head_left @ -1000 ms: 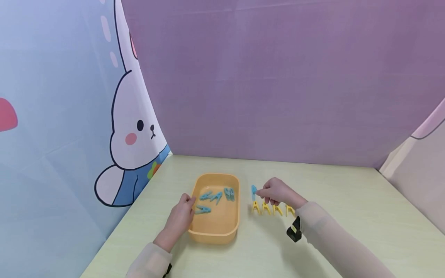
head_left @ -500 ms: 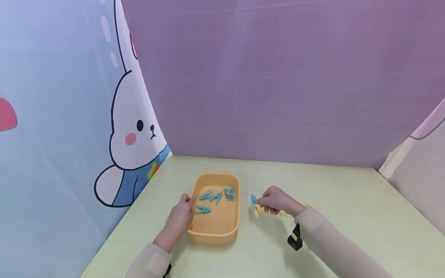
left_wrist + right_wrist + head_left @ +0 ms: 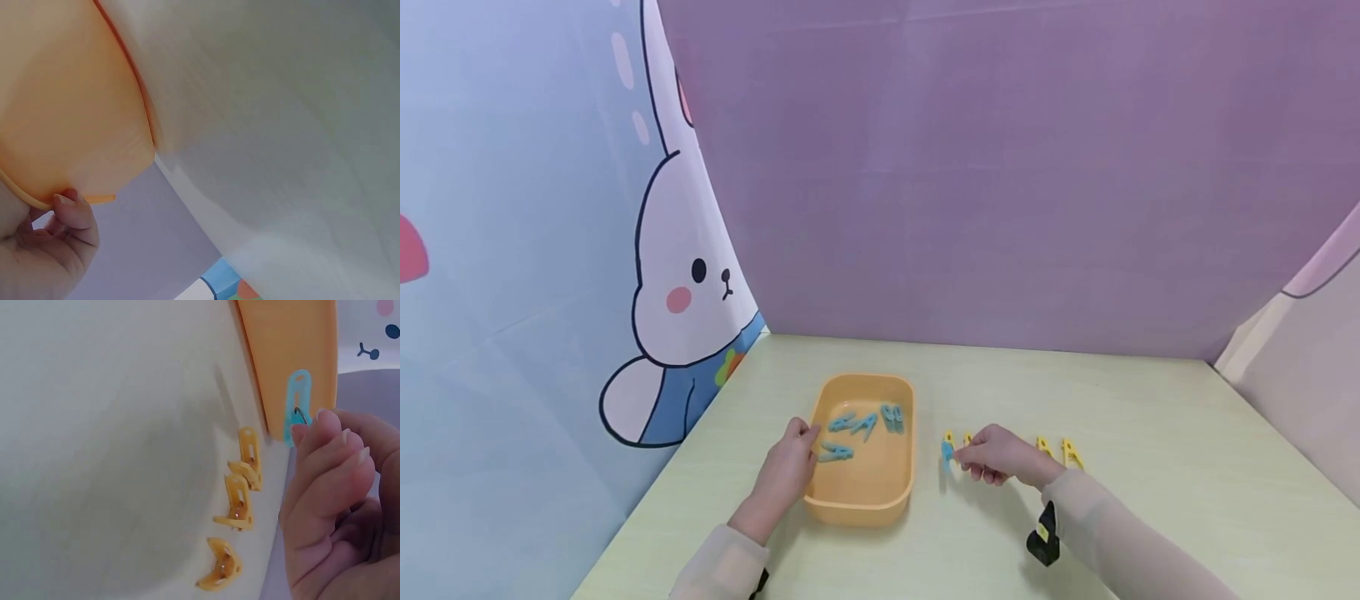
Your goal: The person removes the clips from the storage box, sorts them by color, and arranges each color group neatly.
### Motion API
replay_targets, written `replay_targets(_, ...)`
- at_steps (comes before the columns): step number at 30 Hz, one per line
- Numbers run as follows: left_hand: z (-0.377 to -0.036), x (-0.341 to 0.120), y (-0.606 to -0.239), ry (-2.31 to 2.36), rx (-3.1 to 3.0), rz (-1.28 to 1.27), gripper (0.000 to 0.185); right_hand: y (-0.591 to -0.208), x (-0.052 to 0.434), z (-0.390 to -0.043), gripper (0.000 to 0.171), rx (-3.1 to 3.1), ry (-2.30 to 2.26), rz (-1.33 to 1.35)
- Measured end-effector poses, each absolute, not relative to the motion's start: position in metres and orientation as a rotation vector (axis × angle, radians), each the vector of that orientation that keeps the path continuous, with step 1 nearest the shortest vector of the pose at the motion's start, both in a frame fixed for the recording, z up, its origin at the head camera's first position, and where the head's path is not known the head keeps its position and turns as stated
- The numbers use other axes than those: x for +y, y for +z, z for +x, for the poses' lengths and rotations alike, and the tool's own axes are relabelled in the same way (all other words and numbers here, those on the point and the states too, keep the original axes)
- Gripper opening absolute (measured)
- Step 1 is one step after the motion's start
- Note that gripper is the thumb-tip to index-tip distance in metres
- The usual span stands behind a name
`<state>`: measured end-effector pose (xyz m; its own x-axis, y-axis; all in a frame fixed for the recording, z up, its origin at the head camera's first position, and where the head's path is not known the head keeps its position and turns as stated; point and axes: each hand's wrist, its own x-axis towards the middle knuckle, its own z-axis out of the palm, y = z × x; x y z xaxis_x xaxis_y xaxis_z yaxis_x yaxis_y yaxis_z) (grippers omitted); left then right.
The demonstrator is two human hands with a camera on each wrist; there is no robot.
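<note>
An orange plastic basin (image 3: 861, 492) stands on the table, with several blue clothespins (image 3: 836, 452) lying inside it. My left hand (image 3: 787, 467) grips the basin's left rim; in the left wrist view the thumb and fingers (image 3: 75, 212) pinch that rim. Between thumb and fingertips my right hand (image 3: 1003, 456) pinches one blue clothespin (image 3: 947, 454), held up just right of the basin. In the right wrist view this clothespin (image 3: 299, 403) shows its wire spring. Several yellow clothespins (image 3: 1071, 454) form a row beneath and beyond the right hand, which partly hides them.
The pale table (image 3: 1120, 400) runs back to a purple cloth wall (image 3: 985, 183). A blue cloth with a printed rabbit (image 3: 692, 275) hangs at the left. Yellow clothespins (image 3: 237, 500) lie on the table close below the right hand.
My right hand has moved toward me with the blue clothespin, from behind the yellow row to its near side. The left hand keeps its grip on the basin.
</note>
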<state>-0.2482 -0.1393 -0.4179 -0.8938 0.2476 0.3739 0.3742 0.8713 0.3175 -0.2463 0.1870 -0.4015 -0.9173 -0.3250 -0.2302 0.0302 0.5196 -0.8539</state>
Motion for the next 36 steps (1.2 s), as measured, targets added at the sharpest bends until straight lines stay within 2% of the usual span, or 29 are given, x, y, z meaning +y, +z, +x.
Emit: replay_targets(36, -0.249, -0.144, -0.418, -0.53, -2.691, -0.484, 0.039, -0.431, 0.182, -0.232, 0.032, 2.379, -1.375, -0.196)
